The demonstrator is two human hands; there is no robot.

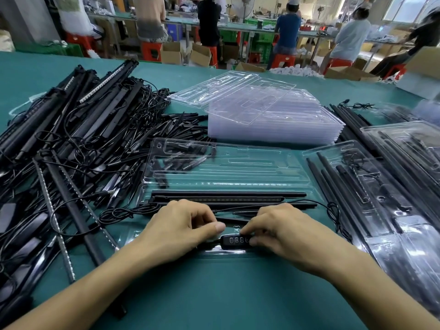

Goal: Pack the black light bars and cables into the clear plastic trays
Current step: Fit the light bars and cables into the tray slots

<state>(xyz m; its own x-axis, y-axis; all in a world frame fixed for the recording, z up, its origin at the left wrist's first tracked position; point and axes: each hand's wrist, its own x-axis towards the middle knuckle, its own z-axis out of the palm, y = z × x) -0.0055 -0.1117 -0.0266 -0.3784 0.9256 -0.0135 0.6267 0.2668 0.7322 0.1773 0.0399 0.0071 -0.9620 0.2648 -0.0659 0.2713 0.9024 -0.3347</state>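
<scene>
Here, the fingertips (252, 227) and thumb of the right hand (283, 234) pinch the right end of a small black controller (234, 239), whose row of pale buttons faces up. The left hand (183, 226) sits at the controller's other end. Its thumb lies straight, pointing toward the right hand's fingers, and its other fingers are curled under the palm; whether they grip anything cannot be told. The controller lies over the near edge of an open clear tray (226, 173), directly in front of the person. Just beyond the knuckles, long black light bars (228, 194) lie side by side along the tray's near half, and a bundled cable (123, 213) rests on the table just left of the left hand. Behind the open tray stands a stack of empty trays (273, 125), the top one skewed. A tangled heap of bars and cables (71, 129) covers the left side of the green table (214, 301). To the right lie filled trays (371, 186) holding bars, overlapping each other, with loose bars (350, 120) between them and the stack. Farther off, people sit on red stools (284, 60) at long benches, with cardboard boxes (171, 52) on the floor.
</scene>
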